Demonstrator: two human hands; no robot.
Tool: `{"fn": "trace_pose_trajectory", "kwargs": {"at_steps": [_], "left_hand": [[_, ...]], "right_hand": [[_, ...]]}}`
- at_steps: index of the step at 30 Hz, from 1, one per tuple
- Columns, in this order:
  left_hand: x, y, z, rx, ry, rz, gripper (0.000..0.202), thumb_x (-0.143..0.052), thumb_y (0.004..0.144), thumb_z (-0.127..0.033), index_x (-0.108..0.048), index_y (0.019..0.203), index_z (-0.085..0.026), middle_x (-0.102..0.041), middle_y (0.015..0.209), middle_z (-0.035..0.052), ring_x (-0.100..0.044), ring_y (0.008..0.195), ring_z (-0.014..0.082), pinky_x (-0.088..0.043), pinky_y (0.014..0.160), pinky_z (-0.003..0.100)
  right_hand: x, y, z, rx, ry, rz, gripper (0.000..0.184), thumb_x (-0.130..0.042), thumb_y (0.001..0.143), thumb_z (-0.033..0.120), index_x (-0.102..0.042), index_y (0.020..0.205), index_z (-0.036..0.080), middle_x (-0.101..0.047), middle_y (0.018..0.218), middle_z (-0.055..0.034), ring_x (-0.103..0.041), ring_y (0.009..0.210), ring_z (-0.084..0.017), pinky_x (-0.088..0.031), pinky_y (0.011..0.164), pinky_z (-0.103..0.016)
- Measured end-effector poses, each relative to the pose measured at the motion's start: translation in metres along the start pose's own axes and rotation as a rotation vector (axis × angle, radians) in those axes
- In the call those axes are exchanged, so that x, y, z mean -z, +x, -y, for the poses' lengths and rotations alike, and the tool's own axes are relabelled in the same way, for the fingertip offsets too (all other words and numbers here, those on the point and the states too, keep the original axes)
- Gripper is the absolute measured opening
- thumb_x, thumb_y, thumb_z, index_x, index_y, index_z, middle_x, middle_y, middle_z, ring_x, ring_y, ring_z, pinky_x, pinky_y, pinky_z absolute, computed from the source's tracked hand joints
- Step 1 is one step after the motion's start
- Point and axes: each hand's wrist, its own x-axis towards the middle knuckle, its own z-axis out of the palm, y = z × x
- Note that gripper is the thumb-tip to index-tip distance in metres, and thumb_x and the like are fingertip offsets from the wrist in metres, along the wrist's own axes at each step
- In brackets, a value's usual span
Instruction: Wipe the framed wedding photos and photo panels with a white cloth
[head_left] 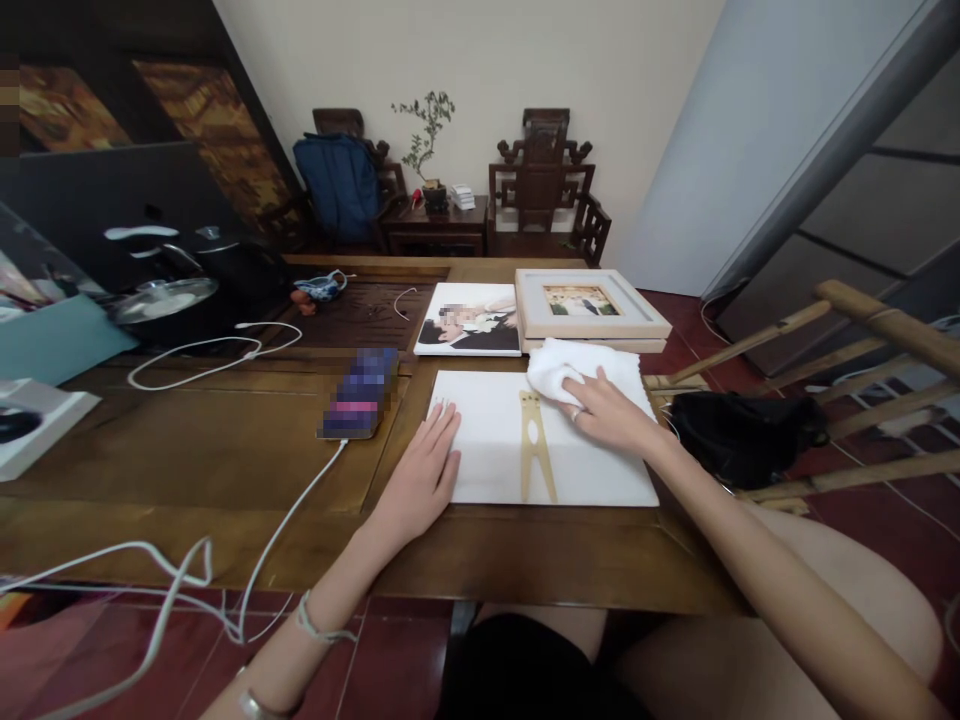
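Observation:
A white panel point(487, 445) lies face down on the wooden table point(225, 450), with a wooden stand piece point(536, 455) fixed along its middle. My left hand point(424, 475) lies flat and open on the panel's left edge. My right hand point(607, 410) presses a crumpled white cloth point(555, 370) onto the panel's far right corner, fingers curled over it.
Beyond the panel lie a photo print point(469, 320) and a framed photo point(589, 305) on stacked frames. A phone point(362, 395) with a white cable point(285, 520) sits left. A kettle point(161, 290), a bamboo rack point(847, 400), a black bag point(739, 430) and wooden chairs point(544, 185) surround.

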Motion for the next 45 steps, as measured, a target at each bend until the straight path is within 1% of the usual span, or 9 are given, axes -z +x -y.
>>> {"fn": "trace_pose_trajectory", "kwargs": {"at_steps": [5, 10, 14, 18, 26, 29, 38, 41, 45], "left_hand": [[0.0, 0.0, 0.0, 0.002, -0.003, -0.012, 0.05, -0.031, 0.097, -0.025, -0.025, 0.145, -0.017, -0.028, 0.152, 0.0122, -0.015, 0.143, 0.0252, -0.023, 0.114, 0.051], [-0.002, 0.0, 0.0, 0.008, 0.005, -0.013, 0.049, -0.032, 0.096, -0.025, -0.028, 0.144, -0.013, -0.028, 0.152, 0.0143, -0.015, 0.143, 0.0245, -0.022, 0.115, 0.049], [-0.002, 0.0, 0.0, 0.006, 0.007, -0.014, 0.049, -0.032, 0.097, -0.025, -0.027, 0.144, -0.014, -0.029, 0.152, 0.0141, -0.015, 0.143, 0.0251, -0.023, 0.114, 0.05], [-0.003, 0.0, 0.0, -0.004, 0.006, -0.02, 0.05, -0.031, 0.097, -0.025, -0.025, 0.145, -0.017, -0.028, 0.152, 0.013, -0.015, 0.143, 0.0254, -0.023, 0.114, 0.051], [-0.001, 0.0, 0.0, -0.004, -0.009, -0.017, 0.05, -0.031, 0.097, -0.027, -0.024, 0.146, -0.018, -0.028, 0.152, 0.0119, -0.016, 0.143, 0.0254, -0.022, 0.114, 0.051], [-0.001, 0.0, 0.0, 0.012, -0.014, -0.011, 0.05, -0.03, 0.097, -0.027, -0.024, 0.146, -0.018, -0.026, 0.153, 0.0124, -0.016, 0.143, 0.0257, -0.023, 0.114, 0.051], [-0.005, 0.0, 0.002, 0.03, -0.034, -0.029, 0.052, -0.03, 0.097, -0.028, -0.021, 0.147, -0.016, -0.026, 0.153, 0.0144, -0.019, 0.142, 0.0264, -0.024, 0.113, 0.051], [-0.005, 0.0, 0.003, 0.026, -0.034, -0.031, 0.052, -0.03, 0.097, -0.028, -0.02, 0.147, -0.017, -0.027, 0.152, 0.0138, -0.019, 0.142, 0.0265, -0.024, 0.113, 0.052], [-0.004, 0.0, 0.003, 0.032, -0.035, -0.019, 0.051, -0.028, 0.097, -0.028, -0.021, 0.147, -0.017, -0.027, 0.153, 0.0131, -0.02, 0.142, 0.0257, -0.024, 0.114, 0.051]], "right_hand": [[-0.007, -0.04, 0.025, 0.092, -0.053, 0.045, 0.034, -0.042, 0.071, 0.0, -0.06, 0.095, 0.014, -0.034, 0.147, -0.0169, -0.017, 0.139, -0.037, -0.019, 0.107, -0.067], [0.0, -0.117, 0.068, 0.17, -0.049, 0.115, 0.037, -0.039, 0.06, -0.005, -0.062, 0.081, 0.016, -0.029, 0.15, -0.0125, -0.011, 0.14, -0.036, -0.018, 0.107, -0.069], [0.01, -0.145, 0.08, 0.192, -0.026, 0.165, 0.039, -0.04, 0.055, -0.003, -0.061, 0.079, 0.02, -0.031, 0.15, -0.0072, -0.015, 0.139, -0.034, -0.021, 0.107, -0.067], [0.009, -0.113, 0.062, 0.105, 0.046, 0.156, 0.041, -0.04, 0.065, -0.001, -0.06, 0.094, 0.019, -0.032, 0.149, -0.0099, -0.013, 0.14, -0.029, -0.024, 0.109, -0.062], [-0.013, 0.012, 0.048, -0.049, 0.0, 0.056, 0.047, -0.038, 0.073, 0.001, -0.052, 0.117, 0.007, -0.033, 0.146, -0.0235, -0.015, 0.138, -0.042, -0.015, 0.101, -0.073], [-0.017, 0.008, 0.063, 0.013, -0.027, 0.053, 0.048, -0.039, 0.072, -0.001, -0.057, 0.115, 0.008, -0.029, 0.149, -0.0205, -0.011, 0.138, -0.042, -0.012, 0.104, -0.071], [-0.019, -0.095, 0.124, 0.182, 0.027, 0.149, 0.031, -0.053, 0.072, 0.008, -0.068, 0.096, 0.02, -0.021, 0.153, -0.0111, -0.002, 0.14, -0.038, -0.009, 0.108, -0.069], [-0.013, -0.089, 0.121, 0.206, 0.051, 0.2, 0.034, -0.052, 0.07, 0.009, -0.066, 0.097, 0.023, -0.025, 0.152, -0.0094, -0.006, 0.14, -0.037, -0.013, 0.108, -0.068], [-0.01, -0.038, 0.094, 0.177, 0.043, 0.17, 0.042, -0.045, 0.07, 0.004, -0.063, 0.106, 0.017, -0.035, 0.148, -0.0138, -0.012, 0.14, -0.035, -0.015, 0.106, -0.068]]}}
